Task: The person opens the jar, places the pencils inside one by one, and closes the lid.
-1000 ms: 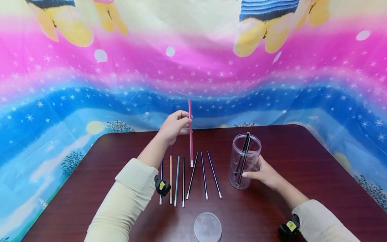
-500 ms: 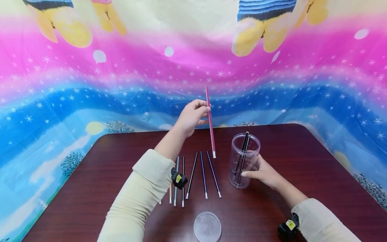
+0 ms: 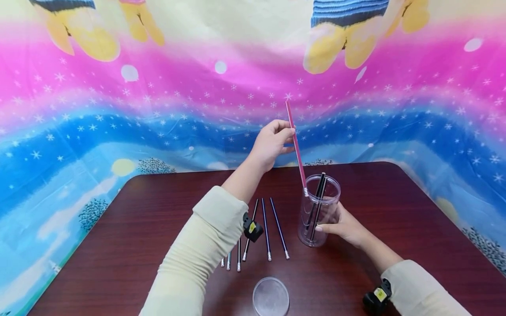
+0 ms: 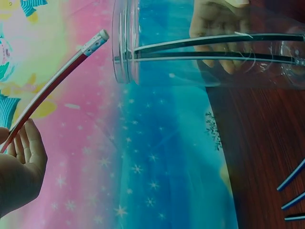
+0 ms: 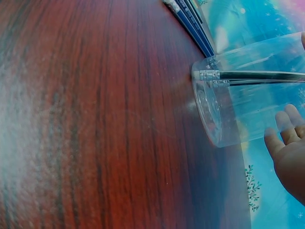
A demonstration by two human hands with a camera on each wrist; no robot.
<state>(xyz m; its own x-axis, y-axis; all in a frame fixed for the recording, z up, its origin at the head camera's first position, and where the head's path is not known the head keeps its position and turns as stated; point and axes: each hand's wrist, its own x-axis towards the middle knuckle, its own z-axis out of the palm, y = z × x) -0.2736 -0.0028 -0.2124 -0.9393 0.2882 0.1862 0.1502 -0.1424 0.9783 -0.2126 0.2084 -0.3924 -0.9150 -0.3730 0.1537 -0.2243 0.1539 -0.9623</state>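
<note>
My left hand [image 3: 272, 142] pinches a red pencil [image 3: 299, 163] near its upper part, tilted, with its eraser end down. That eraser tip [image 4: 103, 35] is right by the mouth of a clear plastic jar [image 4: 125, 71], just outside the rim in the left wrist view. The jar stands upright on the table, and my right hand [image 3: 348, 226] grips its lower side, thumb in front and fingers behind. Two black pencils [image 5: 257, 75] lean inside it, eraser ends on the bottom.
Left of the jar, two blue pencils [image 3: 280, 228] and several others lie in a row on the dark wood table [image 3: 130, 245], partly hidden by my left sleeve [image 3: 205, 237]. A round clear lid [image 3: 271, 296] lies near the front. A patterned cloth [image 3: 253, 83] hangs behind.
My left hand has moved right and up with the red pencil, from over the row to the jar's rim, and the pencil has tilted. My right hand and the jar stay in place.
</note>
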